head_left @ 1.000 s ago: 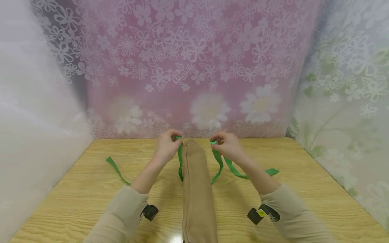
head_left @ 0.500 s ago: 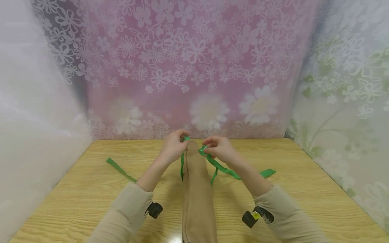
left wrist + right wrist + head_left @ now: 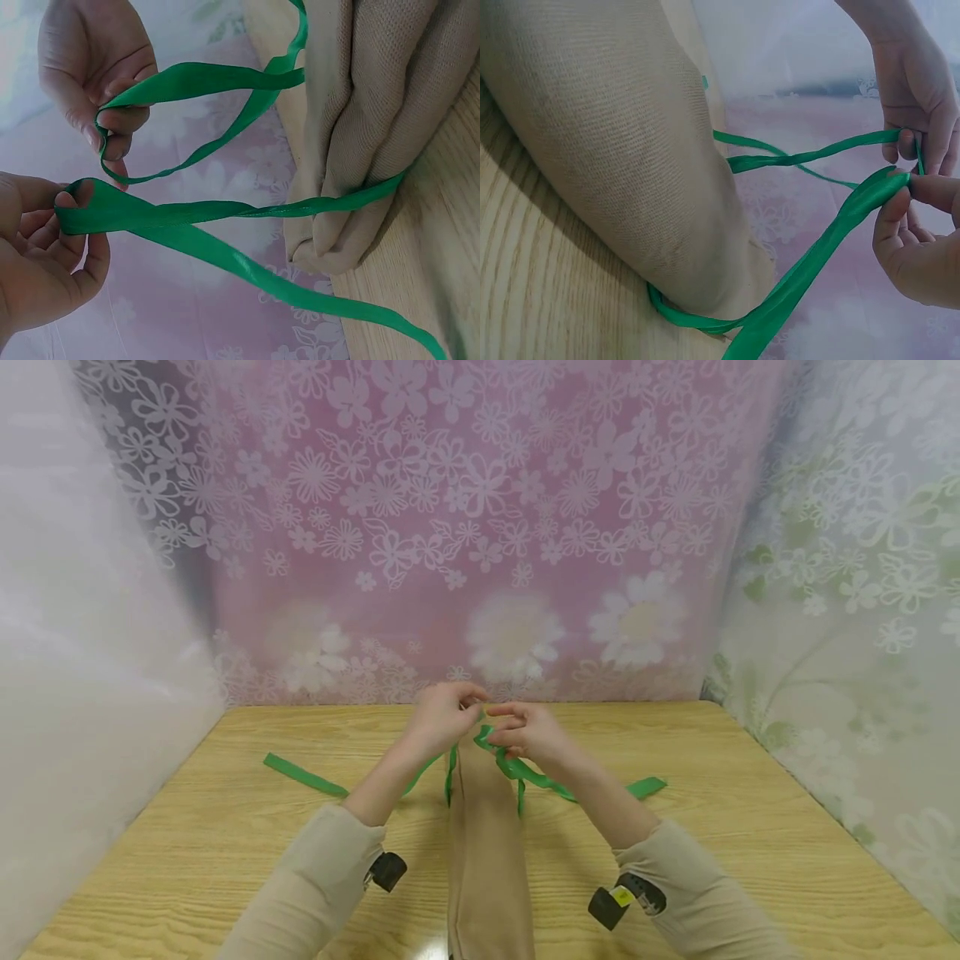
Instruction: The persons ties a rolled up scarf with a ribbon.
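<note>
A long roll of tan knit cloth (image 3: 491, 868) runs away from me along the table, its folds visible in the left wrist view. A green satin ribbon (image 3: 525, 772) passes round its far part, and its ends rise on both sides. My left hand (image 3: 442, 718) pinches a folded loop of ribbon (image 3: 157, 215) between thumb and fingers. Opposite it, my right hand (image 3: 536, 739) pinches another loop of the ribbon (image 3: 840, 229). The two hands are close together above the roll's far end, fingertips almost meeting in the head view.
Ribbon tails lie on the wood-grain table (image 3: 187, 860) to the left and right of the roll. A pink floral curtain (image 3: 480, 527) hangs behind the table, with pale sheeting (image 3: 847, 610) on either side. Both wrists wear black cameras (image 3: 386, 870).
Both hands have come inward over the roll, each bringing its ribbon loop toward the other. The ribbon tails on the table have been drawn slightly inward too.
</note>
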`<action>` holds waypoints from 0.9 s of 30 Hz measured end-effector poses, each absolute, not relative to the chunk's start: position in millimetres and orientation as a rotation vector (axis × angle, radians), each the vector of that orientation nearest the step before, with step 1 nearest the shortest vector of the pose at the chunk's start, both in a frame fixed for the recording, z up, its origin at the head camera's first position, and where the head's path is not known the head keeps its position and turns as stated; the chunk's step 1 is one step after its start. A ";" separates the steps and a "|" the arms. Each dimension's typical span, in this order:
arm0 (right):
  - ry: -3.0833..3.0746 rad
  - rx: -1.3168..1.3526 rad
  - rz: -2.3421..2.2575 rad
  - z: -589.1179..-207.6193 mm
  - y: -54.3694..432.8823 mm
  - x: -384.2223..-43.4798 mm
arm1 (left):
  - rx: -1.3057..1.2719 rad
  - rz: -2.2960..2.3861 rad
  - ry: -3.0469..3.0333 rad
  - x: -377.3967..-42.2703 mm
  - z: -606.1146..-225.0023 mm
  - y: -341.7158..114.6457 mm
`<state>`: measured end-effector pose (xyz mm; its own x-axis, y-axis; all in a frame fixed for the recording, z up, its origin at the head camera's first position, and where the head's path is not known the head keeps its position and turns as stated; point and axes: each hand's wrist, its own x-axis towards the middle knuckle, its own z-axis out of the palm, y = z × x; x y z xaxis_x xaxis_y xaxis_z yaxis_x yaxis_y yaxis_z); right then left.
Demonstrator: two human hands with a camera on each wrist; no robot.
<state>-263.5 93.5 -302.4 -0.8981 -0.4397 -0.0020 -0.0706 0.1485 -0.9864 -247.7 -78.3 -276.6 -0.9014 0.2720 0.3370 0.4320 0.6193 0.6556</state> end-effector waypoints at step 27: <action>1.970 -0.487 -2.089 -315.0 89.6 -265.8 | -0.460 -1.550 -2.579 -253.3 -292.9 -75.7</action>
